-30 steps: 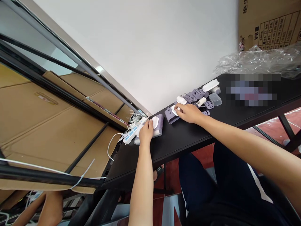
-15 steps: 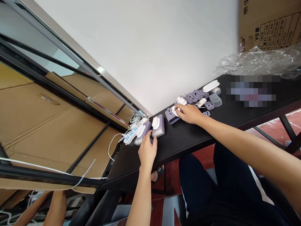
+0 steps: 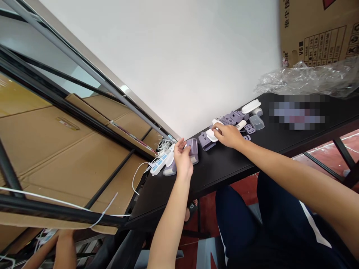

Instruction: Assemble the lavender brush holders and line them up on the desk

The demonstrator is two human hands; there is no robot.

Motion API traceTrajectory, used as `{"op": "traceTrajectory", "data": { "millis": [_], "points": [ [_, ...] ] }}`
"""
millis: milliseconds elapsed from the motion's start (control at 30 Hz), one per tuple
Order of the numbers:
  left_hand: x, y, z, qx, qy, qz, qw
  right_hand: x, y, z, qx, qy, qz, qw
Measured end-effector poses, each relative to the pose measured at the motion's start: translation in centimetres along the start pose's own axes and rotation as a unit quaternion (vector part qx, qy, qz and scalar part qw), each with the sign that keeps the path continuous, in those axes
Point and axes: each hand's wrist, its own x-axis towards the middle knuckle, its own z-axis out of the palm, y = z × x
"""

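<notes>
My left hand (image 3: 183, 160) is raised in front of a purple case (image 3: 193, 146), with its fingers bent but apart. Nothing plainly shows between them. The hand covers part of this case and of a neighbouring white-topped one (image 3: 169, 170). My right hand (image 3: 227, 135) reaches across the black tabletop, its thumb and fingers drawn together on a white oval piece (image 3: 215, 121), partly hidden by the fingertips. Just left of these fingers, another white oval piece (image 3: 211, 135) rests against an open-ended purple holder (image 3: 205, 142).
A white power strip (image 3: 161, 163) with tangled cables lies at the table's left end. Purple parts (image 3: 237, 116), a clear cup (image 3: 256, 122) and a white-lidded piece (image 3: 251, 106) lie right of my right hand. Plastic wrap (image 3: 303, 80) and a carton (image 3: 316, 33) stand farther back.
My left hand has risen and shifted right, over the cases; the white piece no longer shows on the right-hand case. My right hand has moved slightly right, off the nearer white piece.
</notes>
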Motion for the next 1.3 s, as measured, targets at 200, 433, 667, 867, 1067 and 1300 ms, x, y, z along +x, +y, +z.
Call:
{"op": "traceTrajectory", "data": {
  "millis": [200, 433, 667, 867, 1067, 1300],
  "points": [
    [4.6, -0.9, 5.6, 0.031, 0.112, -0.107, 0.987, 0.0, 0.1, -0.6, 0.021, 0.026, 0.038, 0.999],
    [5.2, -3.3, 3.9, 0.111, 0.154, -0.027, 0.981, 0.3, 1.0, -1.3, -0.019, 0.158, 0.077, 0.984],
    [5.4, -3.8, 3.8, 0.163, 0.016, 0.055, 0.985, 0.5, 2.2, -0.7, -0.134, 0.142, 0.021, 0.981],
    [3.7, -3.5, 4.6, 0.285, -0.066, 0.088, 0.952, -0.1, 0.7, 0.9, -0.247, 0.001, -0.184, 0.951],
    [3.3, -2.4, 4.6, 0.318, -0.09, 0.15, 0.932, -0.4, 0.7, 1.9, -0.317, -0.059, -0.239, 0.916],
    [2.6, -1.3, 4.6, 0.295, -0.229, 0.205, 0.905, -0.2, 1.3, 1.3, -0.321, -0.037, -0.214, 0.922]
  ]
}}
